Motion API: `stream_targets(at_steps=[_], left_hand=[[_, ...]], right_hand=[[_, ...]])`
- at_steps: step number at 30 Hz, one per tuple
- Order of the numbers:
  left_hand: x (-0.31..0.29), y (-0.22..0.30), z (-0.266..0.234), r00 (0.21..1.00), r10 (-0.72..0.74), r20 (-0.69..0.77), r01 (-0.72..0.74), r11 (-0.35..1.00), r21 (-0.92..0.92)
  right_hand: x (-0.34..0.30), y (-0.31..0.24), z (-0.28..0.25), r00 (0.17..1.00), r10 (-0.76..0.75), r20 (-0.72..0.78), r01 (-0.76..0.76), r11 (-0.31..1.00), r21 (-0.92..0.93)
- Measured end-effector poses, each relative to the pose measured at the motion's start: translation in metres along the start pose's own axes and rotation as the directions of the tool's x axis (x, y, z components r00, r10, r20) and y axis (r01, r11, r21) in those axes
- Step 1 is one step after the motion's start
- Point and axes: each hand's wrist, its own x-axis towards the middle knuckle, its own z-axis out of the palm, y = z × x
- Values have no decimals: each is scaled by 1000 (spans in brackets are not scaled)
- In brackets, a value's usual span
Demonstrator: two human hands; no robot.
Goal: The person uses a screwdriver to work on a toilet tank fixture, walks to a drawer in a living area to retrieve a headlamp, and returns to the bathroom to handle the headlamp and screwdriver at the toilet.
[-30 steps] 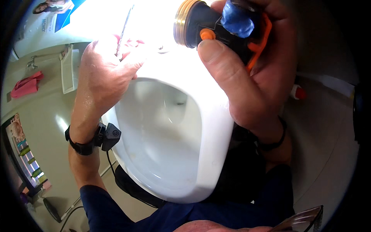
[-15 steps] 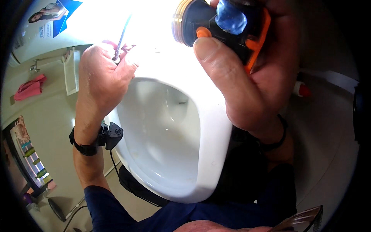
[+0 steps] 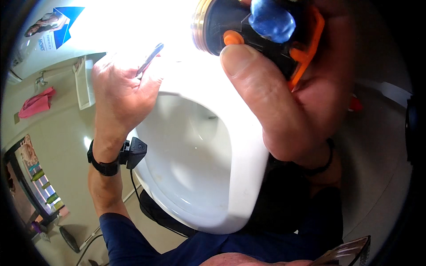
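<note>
My right hand [image 3: 288, 93] grips a black flashlight [image 3: 222, 22] with orange trim, its thumb resting against an orange button. Bright light from the lamp end washes out the white surface ahead of it. Closed around a slim metal tool [image 3: 150, 58] is my left hand [image 3: 124, 86], over the far left edge of the white toilet bowl [image 3: 246, 186]. Only one end of that tool sticks up past the fingers; the rest is hidden, so its exact kind cannot be made out. The bowl's rim curves below and between both hands.
A blue and white printed label [image 3: 62, 29] sits at the upper left. Beyond my left arm are a tap [image 3: 41, 79], a pink cloth [image 3: 37, 103], a white basin edge [image 3: 84, 84] and a dark brush [image 3: 69, 239]. A black cable hangs from my left wrist device [image 3: 133, 153].
My left hand has shifted slightly right, and the tool in it leans further right with less of it showing. The flashlight has moved a little closer, still in my right hand.
</note>
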Motion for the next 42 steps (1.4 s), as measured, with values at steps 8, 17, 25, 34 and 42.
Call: stream_targets(at_steps=[8,17,25,34,42], left_hand=[[-12,-1,14,973,-214,83,224,962,-153],[-20,-14,22,911,-407,66,397,825,-403],[-21,-15,23,824,-544,160,552,705,-445],[-23,-12,13,788,-530,313,616,682,-395],[-49,-7,-22,789,-448,420,531,155,-833]], right_hand=[[-2,4,2,1000,-8,6,8,1000,-1],[0,3,8,1000,-14,10,14,1000,7],[3,12,9,1000,-17,22,16,1000,13],[11,3,9,999,-18,40,18,1000,-10],[27,0,17,996,-19,90,25,997,-68]])
